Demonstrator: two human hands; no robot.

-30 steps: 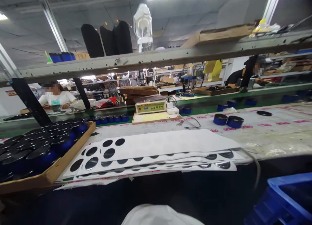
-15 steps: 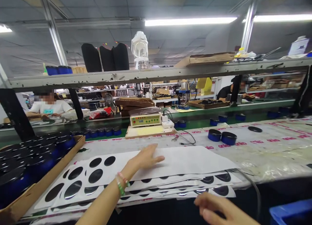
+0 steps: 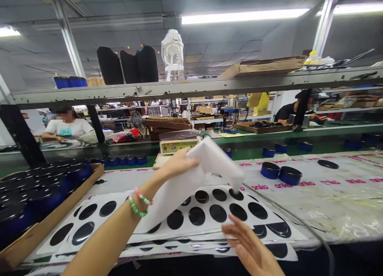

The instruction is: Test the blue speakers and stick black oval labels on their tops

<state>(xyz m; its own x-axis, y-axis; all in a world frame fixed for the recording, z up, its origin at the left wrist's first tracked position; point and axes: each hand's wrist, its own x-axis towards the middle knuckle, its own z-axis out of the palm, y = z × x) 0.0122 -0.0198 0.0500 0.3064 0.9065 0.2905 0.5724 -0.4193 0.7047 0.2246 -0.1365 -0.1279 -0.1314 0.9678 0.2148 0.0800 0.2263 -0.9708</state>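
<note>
Our left fingers (image 3: 190, 162) lie pressed together and curl over a raised fold of a white sheet (image 3: 209, 164) (foam or paper, we cannot tell which), so our left hand (image 3: 176, 166) holds it up, tilted; whether the thumb pinches it we cannot tell. Our right fingers (image 3: 237, 232) are spread and hold nothing, just below the sheet's hanging corner. Our right hand (image 3: 249, 244) hovers over a stack of white sheets with glossy black discs (image 3: 203, 216), which lies under and between both sets of fingers. Behind our left fingers stands a control box (image 3: 178, 146). Well left of them, a cardboard tray (image 3: 56, 212) holds blue jars with black lids (image 3: 14, 216). Right of our right fingers sit two blue tins (image 3: 279, 173), and far beyond, a co-worker (image 3: 289, 112) sits at another bench.
</note>
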